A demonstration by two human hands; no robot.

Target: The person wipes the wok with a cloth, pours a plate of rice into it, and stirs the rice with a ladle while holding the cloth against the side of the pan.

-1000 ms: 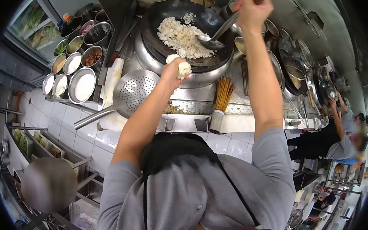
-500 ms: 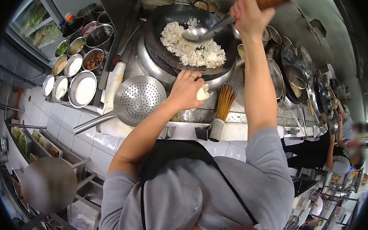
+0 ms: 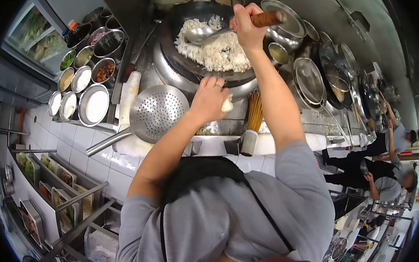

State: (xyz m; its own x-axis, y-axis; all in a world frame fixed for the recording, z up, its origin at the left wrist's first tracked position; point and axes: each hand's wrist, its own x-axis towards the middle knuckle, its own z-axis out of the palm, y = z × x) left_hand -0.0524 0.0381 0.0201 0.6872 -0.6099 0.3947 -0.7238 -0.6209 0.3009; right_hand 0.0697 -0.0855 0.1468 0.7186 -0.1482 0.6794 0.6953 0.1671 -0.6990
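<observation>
The left hand (image 3: 210,99) stays closed on a white cloth (image 3: 227,104), perhaps touching the wok (image 3: 178,15) rim. Farther, the right hand (image 3: 245,25), a fist around the ladle (image 3: 200,34) handle, has come lower and leftward. The ladle's bowl now lies in the rice (image 3: 216,51).

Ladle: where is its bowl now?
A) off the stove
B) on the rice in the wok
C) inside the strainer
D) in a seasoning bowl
B: the right hand grips the ladle by its wooden handle, and its bowl sits on the rice in the wok.
</observation>
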